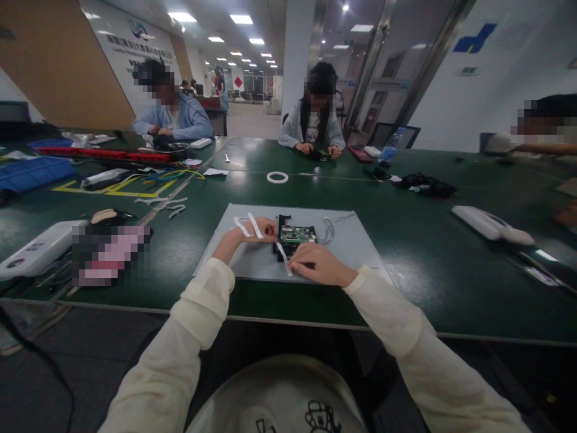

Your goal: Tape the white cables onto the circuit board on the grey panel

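A green circuit board [298,235] sits in a black frame [283,221] on a flat grey panel [347,240]. My left hand [261,230] is closed, its curled fingertips against the frame's left edge; what they grip is hidden. Two white tape strips [254,225] lie across the back of that hand and wrist. Another white strip [283,257] slants over the lower left corner of the frame. At its lower end, my right hand [318,263] pinches it between thumb and fingers. A thin grey cable [329,230] runs from the board to the right.
A tape roll [277,177] lies beyond the panel. Left are a white device [42,248], a pink blurred object [112,255] and a blue basket [36,173]. A white device [480,221] and black bundle [426,184] are right. Other people sit around the table.
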